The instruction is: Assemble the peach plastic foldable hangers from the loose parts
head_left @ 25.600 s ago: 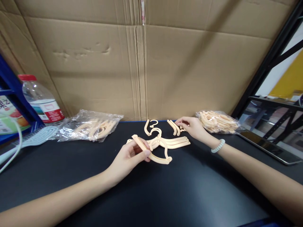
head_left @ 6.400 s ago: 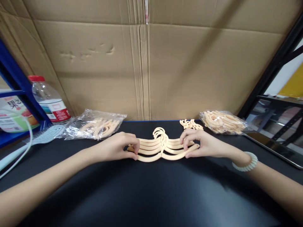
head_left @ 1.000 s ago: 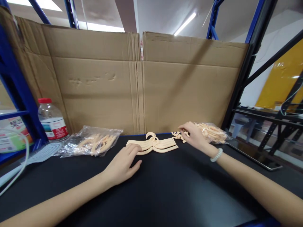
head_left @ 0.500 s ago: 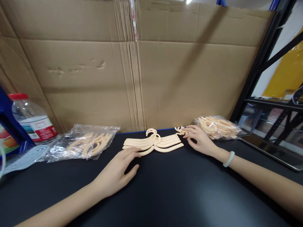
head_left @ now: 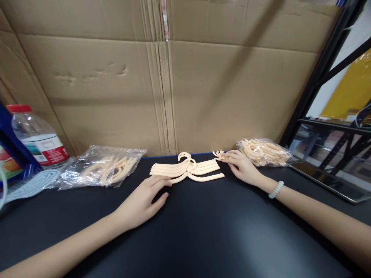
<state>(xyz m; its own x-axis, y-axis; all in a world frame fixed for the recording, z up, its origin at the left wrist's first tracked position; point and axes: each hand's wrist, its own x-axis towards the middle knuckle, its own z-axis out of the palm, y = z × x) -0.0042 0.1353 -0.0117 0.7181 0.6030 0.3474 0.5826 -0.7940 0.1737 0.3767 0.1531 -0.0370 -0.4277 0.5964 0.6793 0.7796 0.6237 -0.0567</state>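
A stack of cream plastic hangers (head_left: 185,170) lies on the black table (head_left: 203,231) near the cardboard wall. My left hand (head_left: 145,200) rests flat on the table just in front of the stack's left end, fingers stretched out, holding nothing. My right hand (head_left: 242,166) reaches to a small pile of loose cream hook pieces (head_left: 218,155) right of the stack, its fingertips touching them. A white bead bracelet (head_left: 275,189) is on that wrist.
A clear bag of cream parts (head_left: 104,168) lies at the left and another bag (head_left: 265,151) at the right. A water bottle (head_left: 37,139) and a pale blue swatter-like tool (head_left: 29,185) sit far left. A cardboard wall (head_left: 174,85) closes the back; a black shelf frame (head_left: 324,127) stands on the right.
The view has tilted down from the ceiling toward the table. My right hand has stayed at the loose hook pieces; my left hand stays flat by the hanger stack.
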